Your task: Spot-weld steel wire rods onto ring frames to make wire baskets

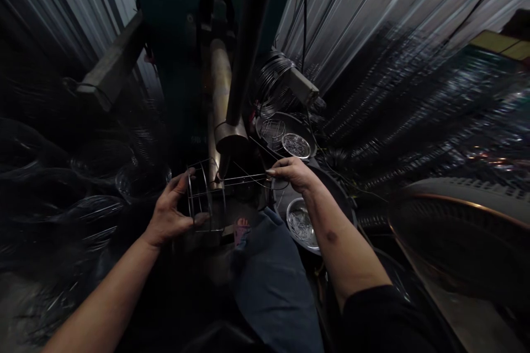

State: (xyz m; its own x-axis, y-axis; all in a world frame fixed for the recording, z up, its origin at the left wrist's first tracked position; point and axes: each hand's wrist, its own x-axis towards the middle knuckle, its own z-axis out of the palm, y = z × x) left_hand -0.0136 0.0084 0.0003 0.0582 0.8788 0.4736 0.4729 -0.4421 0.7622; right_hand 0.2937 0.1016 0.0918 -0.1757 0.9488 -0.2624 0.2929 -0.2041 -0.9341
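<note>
My left hand (170, 210) is wrapped round the near side of a round wire cage (201, 194), made of metal rings joined by cross wires. My right hand (293, 172) pinches the end of thin metal wires (245, 178) that run leftward to the cage. A curved wire also hangs by the right fingertips. Between the hands, the cage's far side meets the tip of a metal machine arm (216, 176); whether they touch is hard to tell. Above it a thick metal cylinder (232, 135) points down.
Right of the machine, a dark basin (314, 138) holds a bowl of short metal pieces (296, 145). Nearer stands another bowl of pieces (301, 223). A wire coil (275, 80) hangs behind. A large fan-like round object (459, 231) is at right; dim wire rings (99, 204) are piled at left.
</note>
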